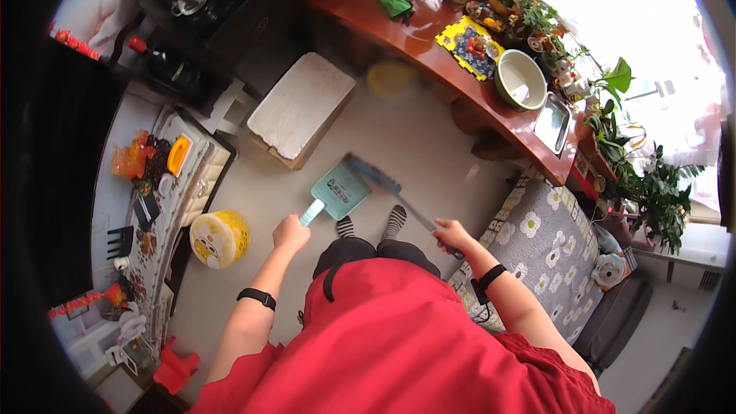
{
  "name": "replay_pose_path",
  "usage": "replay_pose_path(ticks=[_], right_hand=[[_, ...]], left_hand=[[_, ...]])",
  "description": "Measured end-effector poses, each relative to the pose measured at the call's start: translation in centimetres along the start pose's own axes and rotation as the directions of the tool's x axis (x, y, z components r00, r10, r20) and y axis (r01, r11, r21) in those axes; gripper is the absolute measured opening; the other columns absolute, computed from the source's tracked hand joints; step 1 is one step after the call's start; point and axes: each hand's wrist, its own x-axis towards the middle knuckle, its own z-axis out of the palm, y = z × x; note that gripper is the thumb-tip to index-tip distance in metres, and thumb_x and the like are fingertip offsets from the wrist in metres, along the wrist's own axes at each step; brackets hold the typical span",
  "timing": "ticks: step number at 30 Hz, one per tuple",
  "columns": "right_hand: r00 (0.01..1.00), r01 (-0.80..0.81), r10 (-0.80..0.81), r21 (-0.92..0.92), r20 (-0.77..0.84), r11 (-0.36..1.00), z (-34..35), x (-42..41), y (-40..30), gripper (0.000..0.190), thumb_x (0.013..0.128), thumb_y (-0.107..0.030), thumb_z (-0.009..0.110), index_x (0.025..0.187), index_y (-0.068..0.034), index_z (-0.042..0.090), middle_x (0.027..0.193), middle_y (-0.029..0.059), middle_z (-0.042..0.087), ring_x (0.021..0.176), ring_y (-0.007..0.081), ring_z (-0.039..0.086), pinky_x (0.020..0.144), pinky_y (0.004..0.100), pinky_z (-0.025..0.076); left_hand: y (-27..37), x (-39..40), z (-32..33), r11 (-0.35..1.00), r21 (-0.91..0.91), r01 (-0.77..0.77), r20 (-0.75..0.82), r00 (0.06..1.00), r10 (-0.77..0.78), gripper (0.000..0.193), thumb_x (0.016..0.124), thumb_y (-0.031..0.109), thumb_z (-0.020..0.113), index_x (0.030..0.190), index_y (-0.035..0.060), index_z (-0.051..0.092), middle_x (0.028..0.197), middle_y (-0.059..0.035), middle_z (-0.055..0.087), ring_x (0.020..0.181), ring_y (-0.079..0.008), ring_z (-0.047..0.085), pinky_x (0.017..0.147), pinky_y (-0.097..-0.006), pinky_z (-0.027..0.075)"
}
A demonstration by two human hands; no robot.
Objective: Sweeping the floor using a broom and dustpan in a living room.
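Note:
My left hand (291, 234) grips the handle of a mint-green dustpan (340, 190), which is low over the tiled floor (276, 276) in front of my striped socks. Dark print marks the pan's face. In my right hand (452, 236) is the grey handle of a hand brush (374, 172) with a blue-grey head and dark bristles. The brush head lies along the far right edge of the dustpan; whether they touch I cannot tell. Blur softens the brush tip.
A white-topped box (305, 103) stands beyond the dustpan. To the left are a yellow bucket (219, 240) and a cluttered cabinet (190, 167). A red-brown wooden desk (425, 40) bears a white basin (521, 79). A flowered grey cover (535, 253) lies at right; a red stool (176, 367) is lower left.

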Motion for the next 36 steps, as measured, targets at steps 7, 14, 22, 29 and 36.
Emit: replay_pose_path(ticks=[7, 14, 22, 29, 36], right_hand=[[0.964, 0.152, -0.123, 0.109, -0.237, 0.982, -0.6, 7.0, -3.3, 0.017, 0.081, -0.005, 0.049, 0.094, 0.003, 0.055, 0.061, 0.0094, 0.053, 0.042, 0.0181, 0.053, 0.039, 0.0315, 0.044], [0.943, 0.309, -0.333, -0.316, -0.022, 0.897, 6.3, 15.3, 0.7, 0.013, 0.081, -0.007, 0.052, 0.089, 0.003, 0.056, 0.058, 0.0098, 0.055, 0.045, 0.0204, 0.058, 0.04, 0.0365, 0.042], [0.972, 0.172, -0.15, -0.118, 0.179, 0.978, 10.7, 3.8, -2.4, 0.039, 0.081, -0.012, 0.057, 0.119, -0.004, 0.057, 0.058, 0.0071, 0.056, 0.042, 0.015, 0.054, 0.043, 0.0295, 0.047], [0.992, 0.118, -0.111, -0.134, 0.059, 0.984, 7.6, 1.8, -6.5, 0.045, 0.082, -0.01, 0.056, 0.126, -0.006, 0.052, 0.059, 0.0068, 0.056, 0.043, 0.0137, 0.053, 0.041, 0.0292, 0.046], [0.941, 0.293, -0.331, -0.328, -0.067, 0.898, 8.8, 12.7, -11.5, 0.022, 0.077, -0.005, 0.051, 0.096, 0.006, 0.055, 0.061, 0.0141, 0.06, 0.049, 0.0235, 0.063, 0.047, 0.0352, 0.051]], left_hand=[[-5.9, 0.2, -0.4, 0.992, -0.111, 0.061, -0.012, 0.998, -0.062, 0.029, 0.073, 0.016, 0.054, 0.099, 0.0105, 0.064, 0.09, -0.0178, 0.065, 0.088, -0.0369, 0.061, 0.076, -0.0454, 0.048], [-4.7, 1.7, -1.5, 0.988, -0.151, 0.016, -0.037, 0.999, -0.022, 0.026, 0.071, 0.015, 0.053, 0.095, 0.0091, 0.063, 0.09, -0.0187, 0.065, 0.087, -0.0385, 0.06, 0.075, -0.0464, 0.048], [-7.6, 1.3, -0.9, 0.982, -0.168, 0.082, -0.045, 0.995, -0.091, 0.03, 0.072, 0.015, 0.051, 0.1, 0.0111, 0.063, 0.092, -0.0181, 0.065, 0.09, -0.037, 0.06, 0.077, -0.0456, 0.048], [-13.2, -1.5, -0.7, 0.934, -0.31, 0.176, -0.037, 0.98, -0.196, 0.022, 0.071, 0.016, 0.059, 0.091, 0.0088, 0.063, 0.087, -0.0161, 0.065, 0.085, -0.0346, 0.062, 0.074, -0.0439, 0.047], [-19.8, -1.5, 2.7, 0.819, -0.519, 0.244, 0.004, 0.959, -0.283, 0.014, 0.068, 0.013, 0.065, 0.077, 0.004, 0.061, 0.073, -0.015, 0.064, 0.07, -0.0313, 0.063, 0.063, -0.0419, 0.048]])
